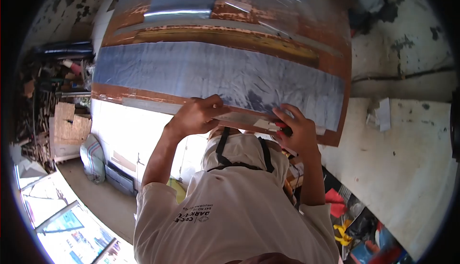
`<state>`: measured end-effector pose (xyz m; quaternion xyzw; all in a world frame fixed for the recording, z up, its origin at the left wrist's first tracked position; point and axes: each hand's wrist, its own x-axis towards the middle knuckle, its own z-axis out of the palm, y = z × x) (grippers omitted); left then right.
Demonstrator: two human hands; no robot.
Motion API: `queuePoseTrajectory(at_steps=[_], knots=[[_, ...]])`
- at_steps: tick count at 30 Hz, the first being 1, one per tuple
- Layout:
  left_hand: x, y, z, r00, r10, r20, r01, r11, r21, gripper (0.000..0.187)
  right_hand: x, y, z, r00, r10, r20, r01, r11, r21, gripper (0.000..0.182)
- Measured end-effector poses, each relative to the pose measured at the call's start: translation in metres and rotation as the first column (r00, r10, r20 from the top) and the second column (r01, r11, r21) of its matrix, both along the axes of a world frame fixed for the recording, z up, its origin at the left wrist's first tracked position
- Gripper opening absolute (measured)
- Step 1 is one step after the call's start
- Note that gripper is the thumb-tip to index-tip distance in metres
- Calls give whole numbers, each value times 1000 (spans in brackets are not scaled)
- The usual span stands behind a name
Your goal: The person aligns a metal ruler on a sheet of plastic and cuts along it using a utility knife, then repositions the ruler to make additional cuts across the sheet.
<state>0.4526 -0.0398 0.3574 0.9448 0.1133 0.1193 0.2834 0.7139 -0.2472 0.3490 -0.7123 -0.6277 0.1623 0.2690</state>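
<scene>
cardboard point(71, 124): well left of both grips.
blue-grey strip point(215, 70): wrinkled, lying on brown table point(334, 137), just beyond both grips.
left hand point(197, 114): fingers curled at strip's near edge; cannot tell whether it pinches anything.
red-and-black tool point(284, 129): held in right hand point(300, 131), which closes partway around it, fingertips over the strip.
pale board point(393, 168): right of the right grip.

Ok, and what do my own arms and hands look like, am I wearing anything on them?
Your left hand and right hand are both without gloves, and no watch or wristband shows. The left sleeve and right sleeve are short, loose and off-white, part of one T-shirt; both forearms are uncovered.
</scene>
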Motion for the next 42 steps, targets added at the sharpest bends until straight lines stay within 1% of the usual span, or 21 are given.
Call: queuePoseTrajectory(at_steps=[2,3,4,6,7,9,10,12,14,16,18,20,25,27,29,32,35,38,40,41,42], knots=[[-1,15,1,1000,-13,14,13,1000,2,50,1,17,2,993,73,-89,-70,997,30,64],[-1,25,4,999,-12,40,12,1000,5,49,1,26,8,986,138,-96,-141,990,-22,61],[0,37,2,995,-30,98,28,999,25,50,-3,36,18,987,152,-50,-153,988,-7,58],[-1,59,9,999,20,-38,-20,1000,0,39,-4,56,5,988,141,58,-142,990,9,55],[-1,71,8,998,41,-36,-41,999,11,39,-5,66,-1,985,161,61,-163,986,20,55],[-1,93,4,992,68,108,-91,971,222,48,-5,92,-11,995,57,82,-64,994,85,50],[-3,99,6,990,84,115,-108,968,228,48,-3,104,-15,993,73,89,-81,993,91,50],[-11,110,14,901,311,303,-392,882,260,54,2,132,-19,998,32,55,-42,979,198,45],[-27,122,4,882,351,316,-427,879,215,60,8,157,-21,997,12,70,-24,983,181,43],[-46,130,-13,800,477,365,-529,847,54,56,11,183,-15,996,11,92,-30,978,208,43],[-65,133,-33,778,507,371,-555,831,29,54,18,206,-17,992,15,125,-37,983,179,43],[-84,134,-56,741,577,342,-585,806,-91,50,20,228,-18,988,22,156,-33,997,67,43],[-117,139,-81,674,680,289,-629,733,-259,36,15,273,-37,982,45,182,-55,997,54,44],[-126,147,-87,669,678,305,-621,735,-272,34,17,283,-48,994,1,112,4,999,-41,44],[-130,158,-94,675,665,319,-598,746,-292,33,17,291,-48,991,-1,135,13,996,-86,45],[-132,173,-105,596,704,386,-639,707,-303,27,19,295,-53,988,8,153,17,986,-163,46],[-133,185,-109,596,707,381,-634,705,-316,25,19,296,-56,984,-11,180,39,988,-152,45],[-134,188,-121,595,710,377,-657,699,-282,25,15,305,-51,996,-19,88,27,995,-96,42],[-133,189,-122,595,709,378,-678,696,-238,25,9,323,-49,988,-92,123,99,994,-52,41],[-132,188,-121,596,712,372,-690,691,-215,25,6,331,-50,989,-83,123,90,995,-53,41],[-131,188,-120,591,719,367,-710,679,-188,25,1,343,-52,978,-63,198,64,998,1,42]])
